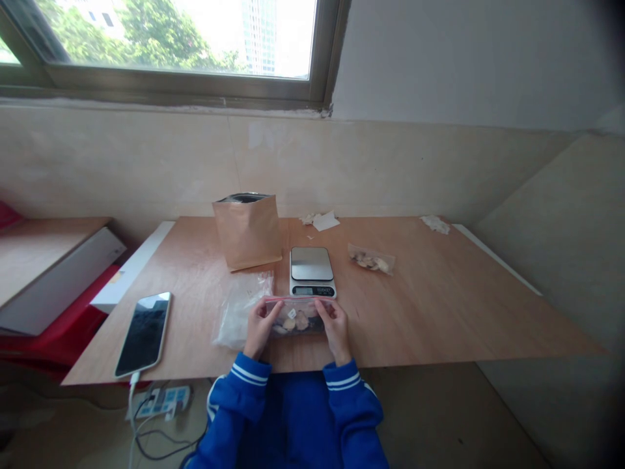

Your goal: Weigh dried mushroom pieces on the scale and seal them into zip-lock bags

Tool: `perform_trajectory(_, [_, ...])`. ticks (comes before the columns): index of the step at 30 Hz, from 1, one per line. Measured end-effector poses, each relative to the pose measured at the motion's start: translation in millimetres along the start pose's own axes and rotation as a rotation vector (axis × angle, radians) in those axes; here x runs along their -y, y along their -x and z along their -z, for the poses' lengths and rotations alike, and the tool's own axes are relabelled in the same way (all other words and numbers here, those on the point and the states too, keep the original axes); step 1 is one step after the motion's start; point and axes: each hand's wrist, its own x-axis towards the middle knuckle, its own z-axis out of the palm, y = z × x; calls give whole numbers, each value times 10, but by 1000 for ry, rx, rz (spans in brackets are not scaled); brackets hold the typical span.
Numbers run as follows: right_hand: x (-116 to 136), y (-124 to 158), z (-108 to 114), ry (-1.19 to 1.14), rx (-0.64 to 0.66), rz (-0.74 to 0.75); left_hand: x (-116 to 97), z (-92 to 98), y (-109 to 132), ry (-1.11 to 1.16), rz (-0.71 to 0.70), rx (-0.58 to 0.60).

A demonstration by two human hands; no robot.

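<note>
Both hands hold a small clear zip bag [297,318] with pale, brownish pieces inside, near the table's front edge. My left hand [258,327] pinches the bag's left end. My right hand [336,324] pinches its right end, fingers closed on the top strip. Just behind the bag sits a small digital scale [312,271] with a bare steel platform. A pile of empty clear bags [239,309] lies to the left of my left hand.
A brown paper pouch [249,231] stands open behind the scale. Another filled clear bag [372,260] lies to the right. A phone [145,332] on a cable lies at the front left. Paper scraps [319,220] lie by the wall. A power strip [163,401] lies on the floor.
</note>
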Motion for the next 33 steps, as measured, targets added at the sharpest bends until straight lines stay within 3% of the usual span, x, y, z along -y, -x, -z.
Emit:
perform_trajectory(10, [38, 21, 39, 23, -37, 34, -47, 15, 11, -86, -69, 24])
perform_trajectory(18, [108, 24, 16, 8, 76, -39, -31, -38, 16, 45, 43, 76])
perform_trajectory(25, [133, 46, -6, 48, 70, -43, -71, -10, 22, -30, -23, 31])
perform_trajectory(29, [245, 13, 91, 192, 104, 98, -118, -8, 35, -72, -46, 47])
perform_trajectory(33, [531, -2, 101, 616, 83, 379, -221, -15, 59, -135, -108, 114])
